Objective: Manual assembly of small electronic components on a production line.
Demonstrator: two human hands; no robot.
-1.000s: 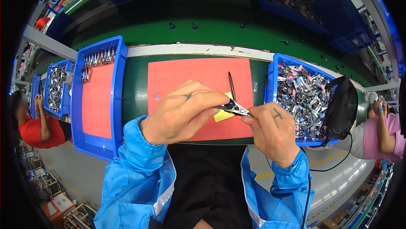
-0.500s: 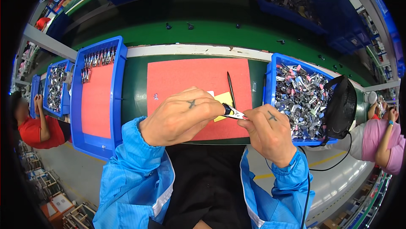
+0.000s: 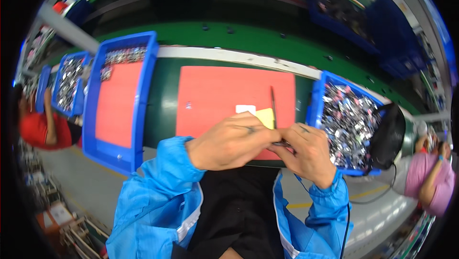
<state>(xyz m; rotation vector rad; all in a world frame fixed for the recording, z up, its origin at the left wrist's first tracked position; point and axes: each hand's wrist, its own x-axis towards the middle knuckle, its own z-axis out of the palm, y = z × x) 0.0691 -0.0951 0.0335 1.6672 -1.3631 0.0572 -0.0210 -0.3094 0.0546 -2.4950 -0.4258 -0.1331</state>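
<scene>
My left hand (image 3: 232, 140) and my right hand (image 3: 311, 153) meet over the front edge of a pinkish-red mat (image 3: 215, 89). Both are closed, fingertips together on a small metal clip (image 3: 283, 143), most of which the fingers cover; motion blurs it. Just beyond my fingers lie a yellow note pad (image 3: 265, 117), a white piece (image 3: 245, 109) and a dark pen (image 3: 273, 100). To the right of my right hand, a blue bin (image 3: 314, 108) is heaped with loose metal clips (image 3: 349, 125), some with coloured tips.
A blue tray (image 3: 149, 70) on the left has clips (image 3: 125, 55) lined up at its far end. A black mesh pouch (image 3: 388, 134) with a cable sits against the right bin. Beyond runs a green surface (image 3: 181, 34). Co-workers sit at left (image 3: 40, 127) and right (image 3: 432, 180).
The view has shifted and tilted, so the table appears farther right. My hands have come closer together, and the clip that showed between them is now mostly covered by fingers.
</scene>
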